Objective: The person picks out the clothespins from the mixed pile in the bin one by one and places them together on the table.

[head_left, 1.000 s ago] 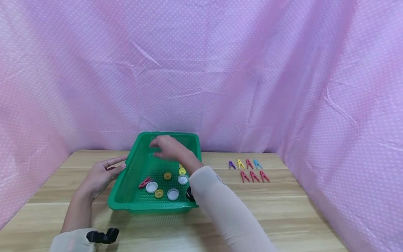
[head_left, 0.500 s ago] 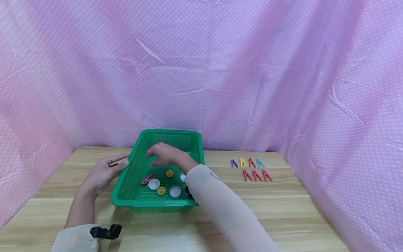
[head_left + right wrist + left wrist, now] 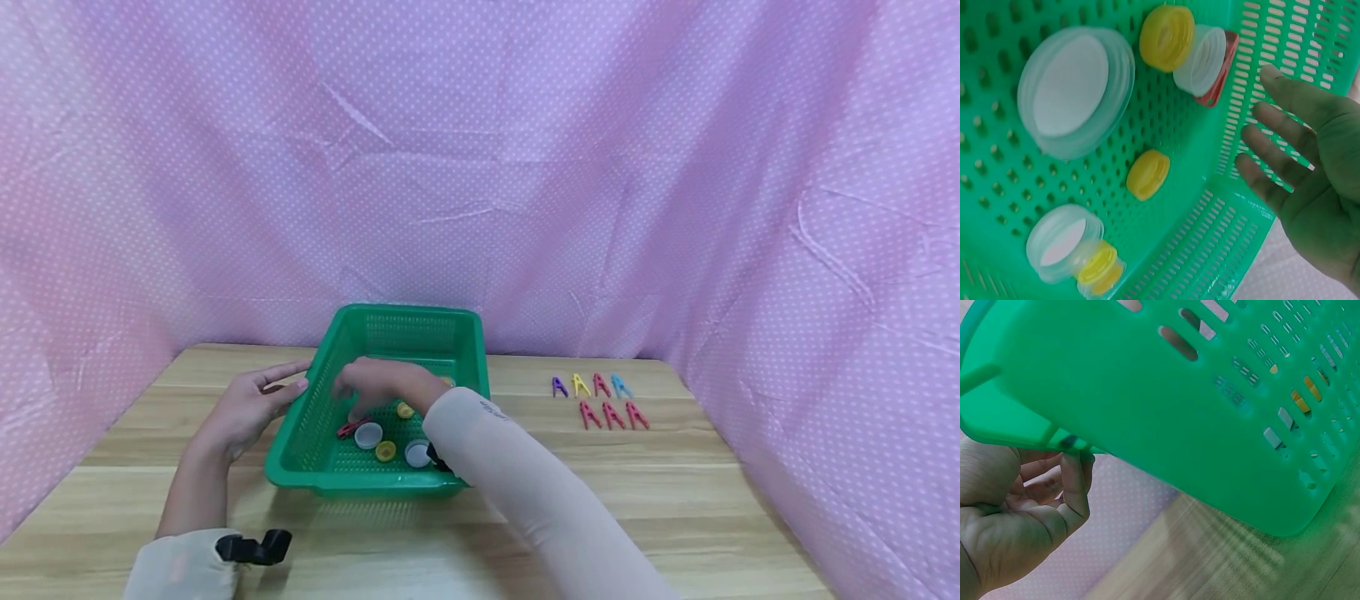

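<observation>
My left hand (image 3: 243, 417) grips the left rim of a green perforated plastic basket (image 3: 378, 485); in the left wrist view its thumb and fingers pinch the lip. Inside the basket my right hand (image 3: 382, 380) reaches down over a red clothespin (image 3: 345, 430), fingertips close above it. In the right wrist view that hand's fingers (image 3: 1285, 128) are spread and hold nothing, and the clothespin (image 3: 1212, 99) lies partly hidden behind a white bottle cap (image 3: 1200, 65). Yellow caps (image 3: 386, 451) and another white cap (image 3: 417, 453) rest on the basket floor.
To the right of the basket, clothespins lie in two rows on the wooden table (image 3: 637, 483): a purple one (image 3: 559, 386), a yellow one (image 3: 581, 385), a blue one (image 3: 621, 386) and several red ones (image 3: 613, 416). A pink dotted curtain (image 3: 480, 167) hangs behind.
My right hand has moved left and down inside the basket, toward the red clothespin. My left hand keeps its grip on the rim. The head view has shifted slightly.
</observation>
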A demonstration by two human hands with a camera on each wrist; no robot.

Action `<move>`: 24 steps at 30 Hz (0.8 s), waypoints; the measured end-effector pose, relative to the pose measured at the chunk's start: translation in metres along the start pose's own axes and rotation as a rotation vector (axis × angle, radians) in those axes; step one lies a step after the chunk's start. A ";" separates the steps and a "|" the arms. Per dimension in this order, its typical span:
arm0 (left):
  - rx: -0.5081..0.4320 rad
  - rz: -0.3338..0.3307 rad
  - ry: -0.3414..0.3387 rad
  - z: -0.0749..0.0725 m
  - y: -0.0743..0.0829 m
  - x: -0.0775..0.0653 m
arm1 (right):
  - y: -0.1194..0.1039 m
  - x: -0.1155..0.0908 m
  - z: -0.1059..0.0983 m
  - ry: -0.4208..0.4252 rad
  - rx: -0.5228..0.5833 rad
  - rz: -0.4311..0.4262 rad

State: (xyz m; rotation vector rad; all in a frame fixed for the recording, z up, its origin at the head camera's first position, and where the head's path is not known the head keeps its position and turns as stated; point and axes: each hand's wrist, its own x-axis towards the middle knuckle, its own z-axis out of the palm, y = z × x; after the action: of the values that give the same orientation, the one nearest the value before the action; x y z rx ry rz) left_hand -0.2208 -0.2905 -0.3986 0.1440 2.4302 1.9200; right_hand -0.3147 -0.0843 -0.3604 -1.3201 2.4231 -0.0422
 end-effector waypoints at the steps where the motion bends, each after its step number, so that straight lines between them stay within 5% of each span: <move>1: -0.001 -0.001 0.000 0.000 0.000 0.000 | -0.001 0.001 0.001 -0.016 0.007 0.008; 24: 0.006 -0.025 0.005 0.000 0.001 0.000 | 0.001 0.005 0.011 -0.113 0.032 0.103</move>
State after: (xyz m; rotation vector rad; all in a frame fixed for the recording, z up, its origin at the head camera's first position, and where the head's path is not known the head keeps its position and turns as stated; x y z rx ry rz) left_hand -0.2210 -0.2902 -0.3972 0.1095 2.4288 1.9058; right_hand -0.3142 -0.0858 -0.3728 -1.1504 2.3806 0.0199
